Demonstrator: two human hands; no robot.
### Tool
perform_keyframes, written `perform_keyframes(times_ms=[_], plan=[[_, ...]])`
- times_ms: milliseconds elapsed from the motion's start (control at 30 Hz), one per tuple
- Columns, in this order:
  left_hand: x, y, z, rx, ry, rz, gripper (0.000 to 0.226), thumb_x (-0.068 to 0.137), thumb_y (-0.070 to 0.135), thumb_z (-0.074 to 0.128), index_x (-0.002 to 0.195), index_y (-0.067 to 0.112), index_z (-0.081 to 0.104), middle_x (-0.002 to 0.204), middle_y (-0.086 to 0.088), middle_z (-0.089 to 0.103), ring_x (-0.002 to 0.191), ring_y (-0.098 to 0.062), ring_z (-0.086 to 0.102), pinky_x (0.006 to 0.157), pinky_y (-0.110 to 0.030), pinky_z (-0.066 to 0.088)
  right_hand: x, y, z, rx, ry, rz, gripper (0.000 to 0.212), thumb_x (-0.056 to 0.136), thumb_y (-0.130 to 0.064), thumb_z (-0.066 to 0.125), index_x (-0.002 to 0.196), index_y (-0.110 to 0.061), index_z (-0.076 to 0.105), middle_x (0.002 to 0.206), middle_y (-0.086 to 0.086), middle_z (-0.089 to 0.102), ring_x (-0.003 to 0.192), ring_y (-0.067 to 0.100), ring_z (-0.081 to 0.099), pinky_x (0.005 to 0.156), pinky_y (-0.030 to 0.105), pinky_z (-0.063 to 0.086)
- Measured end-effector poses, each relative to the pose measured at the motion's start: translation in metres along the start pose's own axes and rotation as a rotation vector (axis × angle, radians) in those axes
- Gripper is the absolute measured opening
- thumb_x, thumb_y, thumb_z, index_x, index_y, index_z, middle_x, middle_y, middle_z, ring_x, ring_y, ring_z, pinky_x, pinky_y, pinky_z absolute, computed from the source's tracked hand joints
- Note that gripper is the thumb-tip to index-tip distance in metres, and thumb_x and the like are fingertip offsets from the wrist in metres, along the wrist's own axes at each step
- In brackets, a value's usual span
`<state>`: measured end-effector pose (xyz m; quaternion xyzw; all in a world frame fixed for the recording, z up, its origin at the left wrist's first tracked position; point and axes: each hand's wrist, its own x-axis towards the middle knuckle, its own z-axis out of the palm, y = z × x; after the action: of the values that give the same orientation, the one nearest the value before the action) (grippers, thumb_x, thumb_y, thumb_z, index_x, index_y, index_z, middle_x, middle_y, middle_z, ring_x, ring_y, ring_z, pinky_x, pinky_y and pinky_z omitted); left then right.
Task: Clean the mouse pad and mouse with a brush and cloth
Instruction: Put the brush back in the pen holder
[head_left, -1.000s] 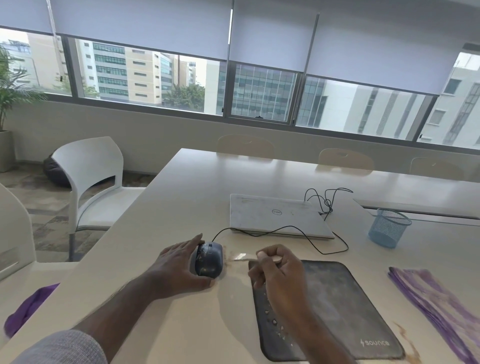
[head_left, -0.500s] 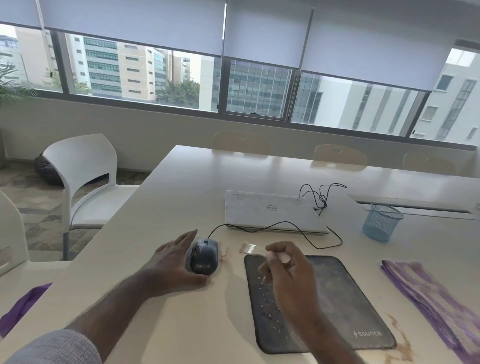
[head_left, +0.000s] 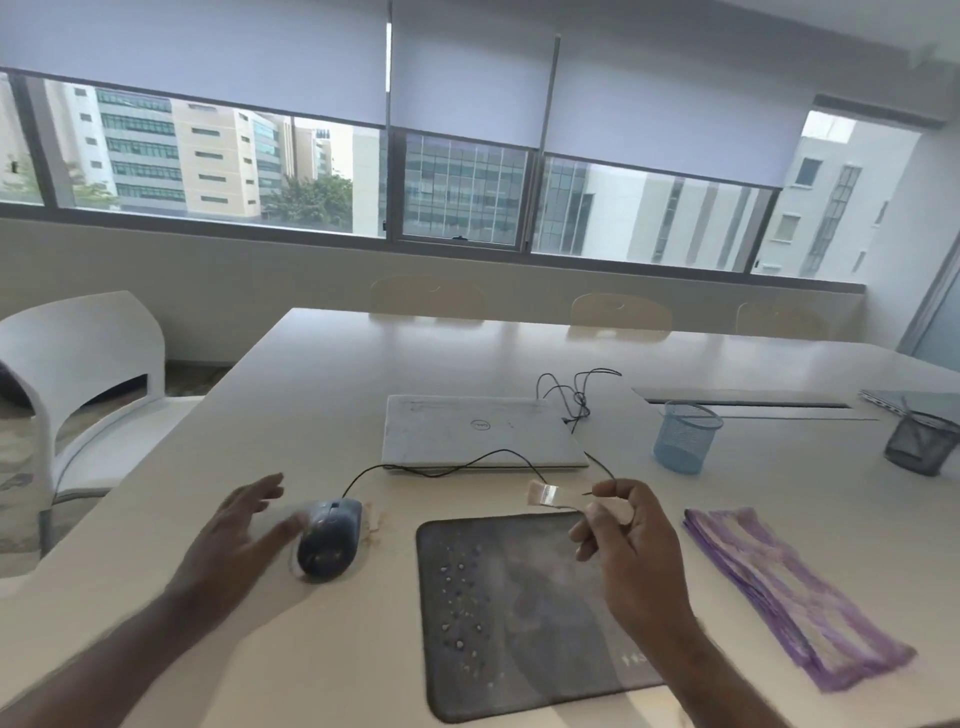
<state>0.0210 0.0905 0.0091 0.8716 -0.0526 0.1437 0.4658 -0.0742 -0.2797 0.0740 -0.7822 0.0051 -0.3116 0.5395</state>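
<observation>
i see the dark rectangular mouse pad (head_left: 524, 608) at the table's (head_left: 322, 374) near edge. my right hand (head_left: 631, 545) pinches a small pale-bristled brush (head_left: 545, 493) above its far edge. my left hand (head_left: 239, 535), fingers spread, touches the dark corded mouse (head_left: 331, 538) beside it. a folded purple striped cloth (head_left: 789, 592) lies toward the right edge.

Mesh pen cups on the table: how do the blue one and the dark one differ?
The blue mesh pen cup stands nearer the closed white laptop; the dark grey mesh pen cup sits at the far right edge. The blue one looks empty; the dark one's contents are unclear. Both stand upright.
</observation>
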Motion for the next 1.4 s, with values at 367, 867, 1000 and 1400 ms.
perform_keyframes(times_ms=[367,867,1000,1400], plan=[[0.012,0.136,0.103,0.162,0.093,0.187,0.058,0.084,0.053,0.047,0.129,0.019,0.060,0.123,0.002,0.062,0.109,-0.023,0.059,0.092,-0.040,0.047,0.058,0.028,-0.114,0.050,0.079,-0.074,0.016,0.095,0.000,0.056,0.090,-0.014,0.062,0.069,0.014,0.066,0.061,0.026,0.061,0.059,0.034,0.054],[0.023,0.251,0.333,0.443,-0.242,0.309,0.049,0.099,0.040,0.039,0.144,0.023,0.043,0.151,0.005,0.042,0.143,-0.013,0.032,0.116,-0.029,0.021,0.142,0.073,-0.186,0.015,0.137,-0.139,0.012,0.095,-0.008,0.059,0.086,-0.016,0.061,0.068,0.004,0.067,0.059,0.021,0.061,0.058,0.030,0.052],[0.032,0.259,0.370,0.530,-0.301,0.267,0.054,0.102,0.037,0.034,0.152,0.019,0.033,0.160,0.002,0.030,0.149,-0.014,0.019,0.121,-0.030,0.007,0.171,0.090,-0.198,-0.074,0.098,-0.143,0.005,0.089,-0.023,0.058,0.085,-0.024,0.059,0.073,-0.001,0.068,0.068,0.023,0.065,0.065,0.049,0.056],[0.034,0.256,0.418,0.613,-0.397,0.192,0.059,0.104,0.041,0.021,0.157,0.016,0.014,0.165,0.001,0.009,0.152,-0.011,0.003,0.122,-0.029,-0.003,0.265,0.137,-0.209,-0.369,0.084,-0.081,0.015,0.091,-0.023,0.062,0.095,-0.010,0.055,0.085,0.002,0.067,0.075,0.025,0.064,0.069,0.032,0.048]])
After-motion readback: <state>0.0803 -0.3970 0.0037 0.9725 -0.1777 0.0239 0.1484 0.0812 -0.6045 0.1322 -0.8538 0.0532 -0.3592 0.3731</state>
